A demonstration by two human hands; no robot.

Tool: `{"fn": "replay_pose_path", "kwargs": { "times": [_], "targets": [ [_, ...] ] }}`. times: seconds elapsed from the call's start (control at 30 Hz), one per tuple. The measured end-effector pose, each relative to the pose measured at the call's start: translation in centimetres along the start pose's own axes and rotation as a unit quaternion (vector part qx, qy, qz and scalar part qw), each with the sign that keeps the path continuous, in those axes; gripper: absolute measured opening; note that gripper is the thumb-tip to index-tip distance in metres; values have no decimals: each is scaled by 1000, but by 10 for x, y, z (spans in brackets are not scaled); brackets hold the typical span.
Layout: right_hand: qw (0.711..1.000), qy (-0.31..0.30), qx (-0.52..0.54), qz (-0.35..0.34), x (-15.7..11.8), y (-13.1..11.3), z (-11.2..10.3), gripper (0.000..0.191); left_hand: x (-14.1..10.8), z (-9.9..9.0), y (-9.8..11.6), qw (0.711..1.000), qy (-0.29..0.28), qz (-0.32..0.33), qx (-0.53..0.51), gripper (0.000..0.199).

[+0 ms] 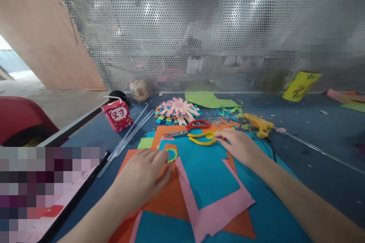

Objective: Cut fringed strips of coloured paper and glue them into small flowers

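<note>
My left hand [145, 171] hovers over the orange paper [168, 197], its fingers bent beside a small green scalloped paper ring [172, 155]. Whether its fingertips grip the ring is hard to tell. My right hand [235, 142] has its thumb and fingers at the yellow handle of the scissors [201, 143], which have one red and one yellow handle and point left. Beneath lie blue paper [207, 182] and an L-shaped pink piece [219, 212]. Layered paper flowers [178, 108] sit behind the scissors.
Left of the papers are clear sticks [131, 134], a red drink carton [117, 115] and a pixelated dark-edged device [82, 191]. A yellow glue gun [259, 124] and paper scraps lie right. A perforated metal screen [171, 38] stands behind, near a yellow packet [301, 86].
</note>
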State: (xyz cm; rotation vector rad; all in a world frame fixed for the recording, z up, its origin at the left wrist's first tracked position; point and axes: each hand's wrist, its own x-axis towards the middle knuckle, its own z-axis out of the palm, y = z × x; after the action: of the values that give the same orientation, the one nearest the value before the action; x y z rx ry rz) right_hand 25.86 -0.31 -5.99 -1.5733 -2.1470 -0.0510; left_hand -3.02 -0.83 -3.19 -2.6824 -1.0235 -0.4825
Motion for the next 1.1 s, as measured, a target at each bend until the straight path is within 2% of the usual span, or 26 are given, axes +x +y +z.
{"fn": "replay_pose_path", "kwargs": {
  "times": [0.07,0.1,0.17,0.23,0.27,0.37,0.4,0.5,0.63,0.77,0.97,1.0,1.1],
  "targets": [
    [1000,-1,9,6,-1,1,-2,16,-4,6,10,986,77,137,-62,12],
    [1000,-1,15,8,-1,0,-2,17,-7,8,16,976,95,176,-84,12],
    [1000,-4,29,-2,-2,-3,-2,18,-11,12,28,964,105,220,-107,13],
    [998,-17,47,-28,-3,-8,-2,21,-12,14,36,957,85,249,-122,16],
    [997,-28,55,-45,-3,-11,-1,22,-12,14,38,959,60,247,-128,25],
    [992,-66,75,-81,-2,-16,2,24,-4,14,38,960,-76,222,-152,58],
    [990,-76,80,-86,-2,-17,3,25,0,14,37,957,-120,210,-161,62],
    [987,-95,93,-94,-2,-15,4,27,7,13,32,937,-202,206,-196,64],
    [985,-106,100,-93,-1,-12,4,25,9,6,36,904,-253,276,-205,58],
    [986,-110,95,-84,-1,-15,2,25,5,-2,45,895,-266,289,-210,36],
    [985,-123,86,-83,-1,-18,-2,25,-7,2,48,853,-185,307,-379,32],
    [985,-124,85,-83,-1,-18,-2,25,-6,0,48,857,-174,301,-381,31],
    [985,-128,82,-82,-1,-18,-2,25,-2,-7,45,896,-163,255,-324,25]
  ]
}}
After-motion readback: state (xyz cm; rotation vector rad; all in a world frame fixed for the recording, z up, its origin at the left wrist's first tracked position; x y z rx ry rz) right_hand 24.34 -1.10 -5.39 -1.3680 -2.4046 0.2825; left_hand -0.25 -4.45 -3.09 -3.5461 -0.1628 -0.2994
